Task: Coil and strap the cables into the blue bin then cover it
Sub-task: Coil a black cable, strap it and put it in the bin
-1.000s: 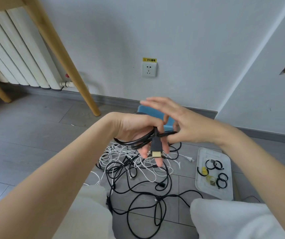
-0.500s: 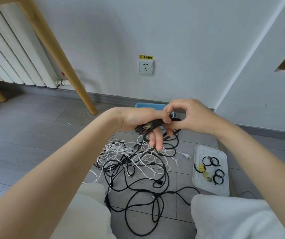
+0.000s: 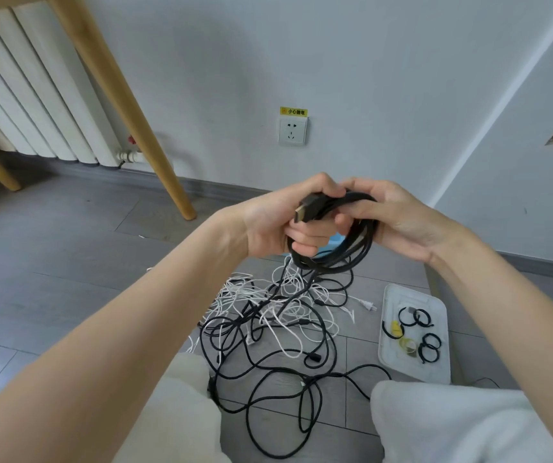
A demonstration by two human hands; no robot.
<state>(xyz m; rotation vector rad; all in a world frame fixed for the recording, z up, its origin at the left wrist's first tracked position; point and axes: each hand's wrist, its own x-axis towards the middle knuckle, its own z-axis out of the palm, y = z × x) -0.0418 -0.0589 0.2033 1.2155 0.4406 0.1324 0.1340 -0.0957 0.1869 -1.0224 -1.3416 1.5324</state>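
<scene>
— So, what are your hands doing?

— Your left hand (image 3: pixel 278 222) is wrapped tight round a black cable coil (image 3: pixel 338 235). The gold plug (image 3: pixel 302 213) at the cable's end sticks out by your left thumb. Your right hand (image 3: pixel 398 218) grips the other side of the same coil, fingers curled over the top. Both hands are up in the air, touching each other.

— Where are the other cables?

— Down on the grey floor, between your knees and a bit farther off. You have a messy pile of black cables (image 3: pixel 268 369) and white cables (image 3: pixel 288 302), all mixed up. One black strand runs from the coil down into the pile.

— And the blue bin?

— You can only see a small bit of the blue bin (image 3: pixel 334 240). It peeks through the loop of the coil, far behind your hands, near the wall. I cannot tell what is inside it.

— What is to the right?

— A clear lid (image 3: pixel 435 365) lies flat on the floor, right of the pile. Black straps (image 3: pixel 430 345) curled in little rings sit on it, and something small and yellow (image 3: pixel 396 327).

— Anything else?

— A wall socket (image 3: pixel 293 130) is far away on the wall. A wooden leg (image 3: pixel 141 128) and a white radiator (image 3: pixel 34 101) are far left.
</scene>
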